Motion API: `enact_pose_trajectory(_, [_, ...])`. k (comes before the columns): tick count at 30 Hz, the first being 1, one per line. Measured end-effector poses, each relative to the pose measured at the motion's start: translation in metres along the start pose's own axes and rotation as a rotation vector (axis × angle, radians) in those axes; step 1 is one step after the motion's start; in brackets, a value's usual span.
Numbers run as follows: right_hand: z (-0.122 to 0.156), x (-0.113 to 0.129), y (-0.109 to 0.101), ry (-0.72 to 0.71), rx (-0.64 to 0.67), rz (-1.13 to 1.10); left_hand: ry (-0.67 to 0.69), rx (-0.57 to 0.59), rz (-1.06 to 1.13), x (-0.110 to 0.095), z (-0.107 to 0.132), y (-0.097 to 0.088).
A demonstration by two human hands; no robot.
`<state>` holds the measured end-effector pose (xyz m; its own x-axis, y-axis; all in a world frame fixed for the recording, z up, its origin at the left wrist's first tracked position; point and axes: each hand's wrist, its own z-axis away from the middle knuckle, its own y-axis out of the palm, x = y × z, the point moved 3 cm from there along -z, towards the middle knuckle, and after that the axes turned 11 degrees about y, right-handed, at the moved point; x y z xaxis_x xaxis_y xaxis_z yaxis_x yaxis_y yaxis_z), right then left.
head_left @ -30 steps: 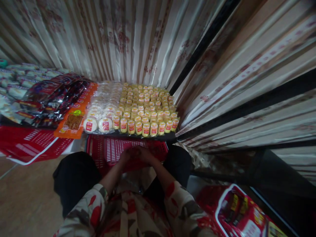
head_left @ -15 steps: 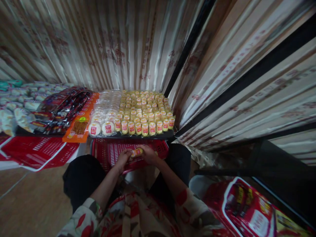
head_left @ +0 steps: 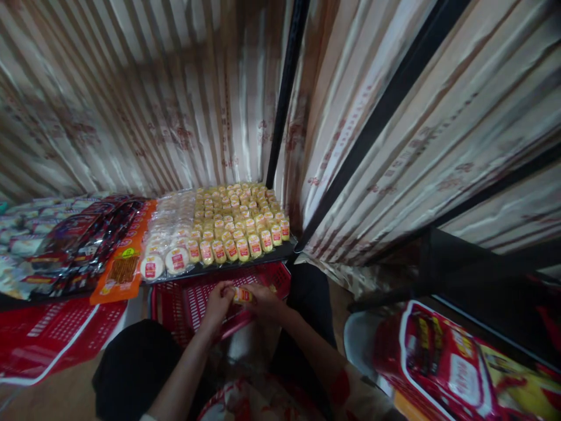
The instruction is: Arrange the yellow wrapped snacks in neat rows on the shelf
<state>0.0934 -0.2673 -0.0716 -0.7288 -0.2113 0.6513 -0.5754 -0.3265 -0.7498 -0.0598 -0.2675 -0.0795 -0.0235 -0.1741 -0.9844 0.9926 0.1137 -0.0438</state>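
A small yellow wrapped snack cake with a red and white label is held between both hands, above the red basket between my knees. My left hand grips its left end with closed fingers. At its right end, my right hand is closed on it too. Beneath them the perforated red basket shows its slotted wall. Just beyond, similar yellow snack cakes stand in tight rows on a dark shelf.
Left of the yellow rows lie round white packs, an orange snack bag, dark packets and white packets. Another red basket is at left. A basket of red packages stands at right. Pleated curtains and dark poles rise behind.
The camera view has shifted, so the shelf and hands appear lower and further left. Both hands still hold the snack cake, now turned slightly.
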Motion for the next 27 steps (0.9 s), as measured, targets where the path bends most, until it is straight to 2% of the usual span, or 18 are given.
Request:
enact_pose_trajectory(6, [0.004, -0.006, -0.010, -0.025, -0.221, 0.095, 0.179, 0.057, -0.221, -0.018, -0.008, 0.019])
enact_pose_trajectory(12, [0.010, -0.016, -0.021, 0.071, -0.488, 0.083, 0.277, 0.116, -0.315, -0.036, -0.019, 0.043])
enact_pose_trajectory(18, [0.011, -0.029, -0.032, 0.172, -0.726, 0.009, 0.400, 0.175, -0.359, -0.061, -0.023, 0.076])
enact_pose_trajectory(27, [0.009, -0.029, -0.056, 0.252, -0.867, -0.049, 0.498, 0.208, -0.355, -0.083, -0.045, 0.119])
